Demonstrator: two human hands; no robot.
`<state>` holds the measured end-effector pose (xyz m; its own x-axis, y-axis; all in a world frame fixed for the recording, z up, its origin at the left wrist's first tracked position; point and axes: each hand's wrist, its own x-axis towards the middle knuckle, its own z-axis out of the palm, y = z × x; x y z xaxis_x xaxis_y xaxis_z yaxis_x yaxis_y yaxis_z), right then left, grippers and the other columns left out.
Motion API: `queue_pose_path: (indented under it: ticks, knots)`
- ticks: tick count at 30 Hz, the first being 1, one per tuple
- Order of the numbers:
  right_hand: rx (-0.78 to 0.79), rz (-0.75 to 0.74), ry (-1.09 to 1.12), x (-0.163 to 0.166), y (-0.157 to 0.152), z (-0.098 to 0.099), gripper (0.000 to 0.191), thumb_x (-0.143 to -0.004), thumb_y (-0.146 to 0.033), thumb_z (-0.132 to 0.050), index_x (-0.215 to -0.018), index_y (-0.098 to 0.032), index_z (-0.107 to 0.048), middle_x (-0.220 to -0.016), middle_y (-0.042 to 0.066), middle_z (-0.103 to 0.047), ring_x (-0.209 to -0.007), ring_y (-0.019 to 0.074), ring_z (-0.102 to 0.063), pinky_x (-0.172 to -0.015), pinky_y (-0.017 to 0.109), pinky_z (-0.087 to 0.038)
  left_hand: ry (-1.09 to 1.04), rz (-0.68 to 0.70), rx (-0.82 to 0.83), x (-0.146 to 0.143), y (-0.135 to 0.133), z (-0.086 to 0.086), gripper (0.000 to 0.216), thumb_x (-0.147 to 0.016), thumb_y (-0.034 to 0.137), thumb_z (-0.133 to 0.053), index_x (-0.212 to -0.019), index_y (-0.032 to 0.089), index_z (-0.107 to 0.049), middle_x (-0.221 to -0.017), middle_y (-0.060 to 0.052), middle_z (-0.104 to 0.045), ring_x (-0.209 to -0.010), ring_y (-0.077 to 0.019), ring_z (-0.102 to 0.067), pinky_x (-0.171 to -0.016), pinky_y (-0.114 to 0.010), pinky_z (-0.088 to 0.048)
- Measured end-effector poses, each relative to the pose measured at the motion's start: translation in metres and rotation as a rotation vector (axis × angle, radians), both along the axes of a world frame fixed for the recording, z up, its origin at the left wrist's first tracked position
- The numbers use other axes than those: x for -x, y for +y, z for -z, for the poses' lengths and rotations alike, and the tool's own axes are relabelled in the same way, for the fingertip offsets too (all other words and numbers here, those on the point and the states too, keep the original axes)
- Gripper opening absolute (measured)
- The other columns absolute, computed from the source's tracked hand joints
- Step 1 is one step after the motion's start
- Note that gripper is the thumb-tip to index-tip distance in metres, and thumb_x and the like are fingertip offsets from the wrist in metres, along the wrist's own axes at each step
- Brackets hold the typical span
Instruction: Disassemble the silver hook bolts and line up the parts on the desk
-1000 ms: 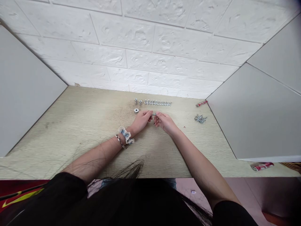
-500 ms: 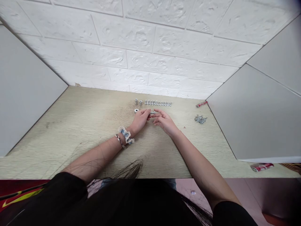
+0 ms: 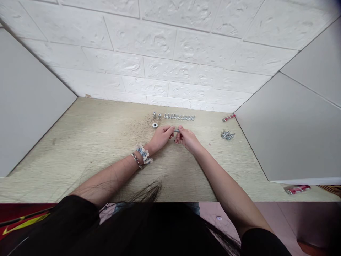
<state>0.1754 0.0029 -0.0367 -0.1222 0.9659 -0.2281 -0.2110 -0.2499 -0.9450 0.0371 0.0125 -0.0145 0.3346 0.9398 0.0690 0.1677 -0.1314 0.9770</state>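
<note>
Between my two hands is a small silver bolt, lying sideways and partly hidden by the fingers. My left hand pinches its left end, and my right hand has thumb and fingers closed on its right end. Just left of my left hand lies a stack of silver washers. Beyond the hands runs a neat row of silver bolts, with two short stacks of small metal rings or nuts at its left end. A loose pile of bolts lies to the right.
A red cylinder rests by the right grey panel, and another red cylinder lies near the front right edge. A white brick wall closes off the back; a second grey panel stands at the left of the wooden tabletop.
My right hand's fingers have closed from spread onto the bolt's right end. Both hands have shifted slightly right and nearer to me, uncovering more of the washer stack.
</note>
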Motion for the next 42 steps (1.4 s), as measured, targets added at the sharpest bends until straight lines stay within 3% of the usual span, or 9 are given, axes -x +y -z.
queue_pose_path:
  ticks: [8, 14, 20, 24, 28, 31, 34, 42]
  knots:
    - [-0.054, 0.051, -0.024, 0.0002, 0.0006, 0.0040, 0.041, -0.058, -0.050, -0.071, -0.077, -0.017, -0.056, -0.069, -0.002, -0.058, -0.051, 0.0066, -0.053, -0.050, 0.022, -0.043, -0.009, -0.064, 0.045, 0.0011, 0.0044, 0.0027, 0.034, -0.079, 0.037, -0.044, -0.052, 0.016, -0.048, -0.050, 0.003, -0.046, -0.050, -0.0094, -0.041, -0.053, -0.024, -0.032]
    - [-0.183, 0.099, -0.140, 0.0005, 0.0010, 0.0054, 0.033, -0.063, -0.036, -0.068, -0.090, -0.019, -0.060, -0.068, -0.004, -0.057, -0.053, 0.0064, -0.051, -0.054, 0.023, -0.044, -0.094, -0.076, 0.104, 0.0012, 0.0046, 0.0027, 0.034, -0.079, 0.038, -0.046, -0.054, 0.016, -0.048, -0.050, 0.003, -0.046, -0.048, -0.0086, -0.040, -0.051, -0.023, -0.031]
    - [-0.221, 0.105, -0.154, 0.0010, -0.0016, -0.0001, 0.034, -0.060, -0.026, -0.067, -0.092, -0.020, -0.057, -0.075, -0.004, -0.057, -0.054, 0.0055, -0.053, -0.057, 0.023, -0.046, -0.097, -0.080, 0.125, 0.0014, 0.0028, 0.0005, 0.034, -0.079, 0.038, -0.046, -0.054, 0.016, -0.048, -0.049, 0.002, -0.046, -0.048, -0.0085, -0.040, -0.051, -0.023, -0.031]
    - [-0.174, 0.133, -0.128, 0.0020, -0.0011, 0.0007, 0.041, -0.056, -0.021, -0.066, -0.093, -0.023, -0.048, -0.075, -0.006, -0.059, -0.052, 0.0067, -0.053, -0.047, 0.020, -0.041, -0.126, -0.102, 0.132, 0.0010, 0.0045, 0.0019, 0.034, -0.078, 0.039, -0.047, -0.054, 0.016, -0.049, -0.050, 0.003, -0.047, -0.048, -0.0083, -0.041, -0.051, -0.023, -0.032]
    - [-0.101, 0.072, -0.163, 0.0007, 0.0000, 0.0018, 0.023, -0.064, -0.034, -0.064, -0.068, -0.019, -0.048, -0.059, -0.004, -0.055, -0.043, 0.0060, -0.047, -0.038, 0.018, -0.031, -0.124, -0.118, 0.111, 0.0011, 0.0058, 0.0038, 0.034, -0.079, 0.039, -0.046, -0.055, 0.016, -0.050, -0.051, 0.002, -0.046, -0.049, -0.0085, -0.041, -0.052, -0.024, -0.033]
    - [-0.059, 0.006, -0.141, -0.0004, 0.0001, 0.0009, 0.041, -0.070, -0.055, -0.057, -0.058, -0.017, -0.050, -0.052, -0.001, -0.052, -0.041, 0.0067, -0.045, -0.037, 0.020, -0.030, -0.095, -0.067, 0.059, 0.0017, 0.0052, 0.0044, 0.035, -0.080, 0.040, -0.045, -0.055, 0.016, -0.050, -0.053, 0.002, -0.047, -0.051, -0.0089, -0.042, -0.054, -0.024, -0.034]
    - [-0.036, 0.020, -0.122, -0.0005, -0.0002, 0.0004, 0.053, -0.066, -0.069, -0.054, -0.056, -0.018, -0.050, -0.049, 0.000, -0.051, -0.040, 0.0073, -0.044, -0.037, 0.021, -0.031, -0.053, -0.016, 0.021, 0.0019, 0.0043, 0.0047, 0.036, -0.080, 0.041, -0.045, -0.055, 0.016, -0.049, -0.052, 0.002, -0.046, -0.052, -0.0096, -0.042, -0.055, -0.024, -0.034]
    - [-0.084, 0.042, -0.119, -0.0014, 0.0017, 0.0077, 0.048, -0.062, -0.064, -0.062, -0.062, -0.018, -0.050, -0.051, -0.004, -0.048, -0.042, 0.0063, -0.044, -0.038, 0.020, -0.031, -0.013, 0.005, 0.029, 0.0016, 0.0037, 0.0036, 0.036, -0.080, 0.039, -0.044, -0.053, 0.016, -0.047, -0.050, 0.002, -0.044, -0.049, -0.0097, -0.040, -0.052, -0.025, -0.032]
